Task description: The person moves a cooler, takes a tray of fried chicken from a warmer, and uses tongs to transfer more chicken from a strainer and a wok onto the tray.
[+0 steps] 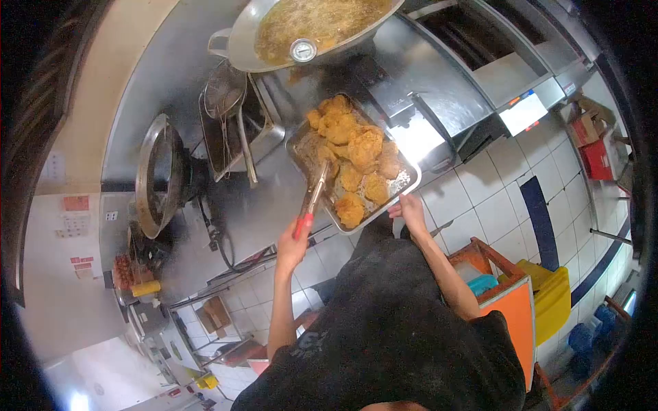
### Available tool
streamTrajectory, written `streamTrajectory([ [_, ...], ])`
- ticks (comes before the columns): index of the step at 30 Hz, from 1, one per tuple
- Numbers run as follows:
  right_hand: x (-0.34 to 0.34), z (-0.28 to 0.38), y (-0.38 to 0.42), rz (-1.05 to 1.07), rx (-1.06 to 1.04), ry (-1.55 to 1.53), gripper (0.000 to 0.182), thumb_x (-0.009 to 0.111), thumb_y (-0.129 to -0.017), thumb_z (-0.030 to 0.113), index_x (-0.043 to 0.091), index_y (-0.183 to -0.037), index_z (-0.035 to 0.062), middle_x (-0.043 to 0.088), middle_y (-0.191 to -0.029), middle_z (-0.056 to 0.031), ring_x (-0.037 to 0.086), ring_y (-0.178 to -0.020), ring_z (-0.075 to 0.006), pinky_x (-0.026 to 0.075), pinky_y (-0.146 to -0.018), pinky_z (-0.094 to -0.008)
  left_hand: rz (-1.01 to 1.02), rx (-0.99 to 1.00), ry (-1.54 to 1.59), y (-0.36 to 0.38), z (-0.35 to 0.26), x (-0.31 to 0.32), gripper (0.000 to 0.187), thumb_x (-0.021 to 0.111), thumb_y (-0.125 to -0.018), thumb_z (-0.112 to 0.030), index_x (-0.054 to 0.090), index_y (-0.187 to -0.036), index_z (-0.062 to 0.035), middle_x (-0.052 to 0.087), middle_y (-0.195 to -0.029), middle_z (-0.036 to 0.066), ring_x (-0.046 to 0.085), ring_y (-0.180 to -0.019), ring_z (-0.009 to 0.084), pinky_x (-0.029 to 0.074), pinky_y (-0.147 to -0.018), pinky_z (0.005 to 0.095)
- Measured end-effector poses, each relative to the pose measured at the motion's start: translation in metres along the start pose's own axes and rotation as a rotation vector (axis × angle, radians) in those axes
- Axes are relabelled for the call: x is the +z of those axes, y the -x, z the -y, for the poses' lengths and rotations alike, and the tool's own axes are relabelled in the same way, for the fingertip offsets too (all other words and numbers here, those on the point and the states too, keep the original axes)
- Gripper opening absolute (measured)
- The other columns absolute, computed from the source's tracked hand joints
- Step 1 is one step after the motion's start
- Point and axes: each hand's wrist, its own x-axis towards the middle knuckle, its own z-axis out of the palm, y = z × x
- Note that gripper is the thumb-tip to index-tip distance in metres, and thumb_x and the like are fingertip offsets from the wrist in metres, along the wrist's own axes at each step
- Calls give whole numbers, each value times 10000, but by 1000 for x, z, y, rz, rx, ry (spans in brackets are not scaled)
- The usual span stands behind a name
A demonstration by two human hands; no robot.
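Note:
My left hand [293, 246] is closed around the red grip of a pair of metal tongs [316, 190]. Their tips reach in among pieces of golden fried chicken [364, 147], at the left part of a shallow metal tray [412, 179]. The chicken is heaped toward the tray's far end, with a few pieces lying apart nearer to me. At the tray's near right corner, my right hand [411, 214] grips the rim with its fingers.
A large pan of bubbling oil [322, 31] with a dial thermometer [303, 50] stands beyond the tray. On the left are a strainer [225, 92] over a deep metal container [274, 133] and a wok [152, 177]. An orange-sided cart [506, 329] stands by my right arm.

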Motion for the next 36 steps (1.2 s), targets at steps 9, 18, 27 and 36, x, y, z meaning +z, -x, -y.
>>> streamTrajectory([
  [9,2,-2,-1,20,16,-58,296,422,-989,246,477,-942,-41,616,-745,-170,662,-667,-241,547,-560,-317,-289,148,-393,-20,-41,52,605,545,-868,-499,502,-1277,-56,654,-939,237,624,-880,405,480,-741,472],
  [18,-3,-2,-5,44,35,20,303,439,-980,217,499,-1052,-71,639,-750,-172,655,-639,-219,537,-558,-308,79,-52,235,-4,16,28,535,550,-915,-444,477,-1320,-101,503,-632,4,429,-425,82,325,-354,237],
  [27,-2,-2,-7,-13,104,18,355,455,-974,240,467,-1095,-93,657,-738,-169,636,-576,-204,508,-563,-295,273,-131,512,17,23,-6,466,497,-964,-353,429,-1370,-134,462,-649,-31,370,-429,33,286,-364,186],
  [36,-7,-7,-4,66,4,-22,325,443,-973,272,507,-1003,-45,653,-759,-165,632,-591,-197,510,-565,-293,358,394,-57,-28,-45,-3,526,600,-914,-274,443,-1363,-48,648,-1004,123,597,-833,156,467,-764,290],
])
